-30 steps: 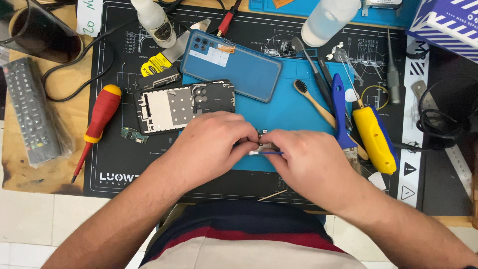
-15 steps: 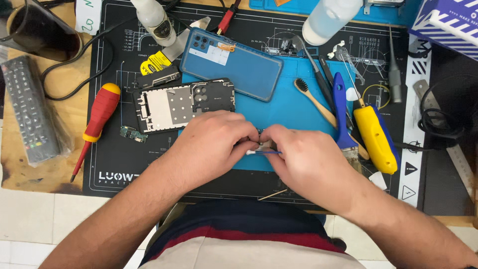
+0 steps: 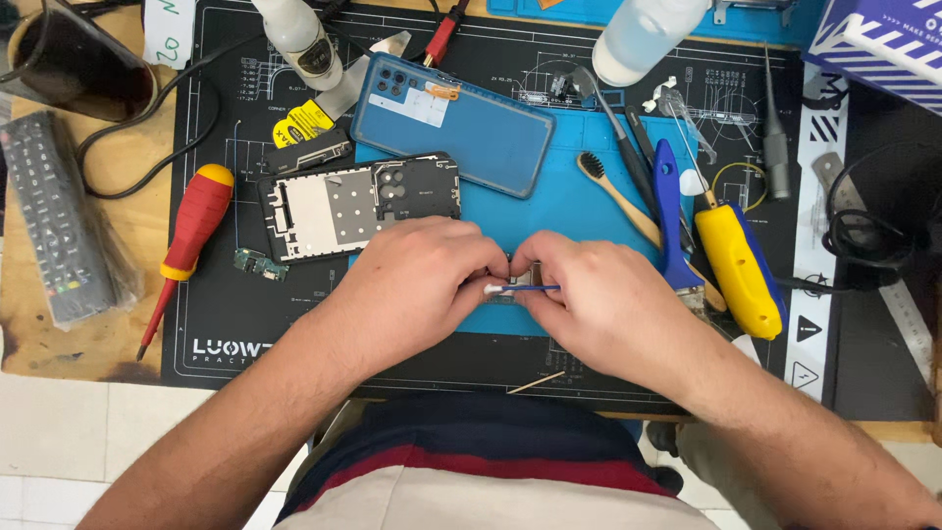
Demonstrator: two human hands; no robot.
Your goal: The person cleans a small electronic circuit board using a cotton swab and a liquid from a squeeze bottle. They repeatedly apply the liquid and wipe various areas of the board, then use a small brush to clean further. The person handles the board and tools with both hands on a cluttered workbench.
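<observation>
Wooden desk [image 3: 118, 324] (pale tiled floor [image 3: 59, 432])

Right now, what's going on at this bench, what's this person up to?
A person's left hand and right hand meet over a blue mat, working a cotton swab with a blue stick against a small part mostly hidden under the fingers. A stripped phone frame, a blue back cover and a red screwdriver lie nearby.

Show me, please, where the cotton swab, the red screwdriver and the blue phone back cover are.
cotton swab [image 3: 520, 289], head view, blue stick.
red screwdriver [image 3: 197, 222], head view, handle.
blue phone back cover [image 3: 471, 132], head view, centre panel.
</observation>
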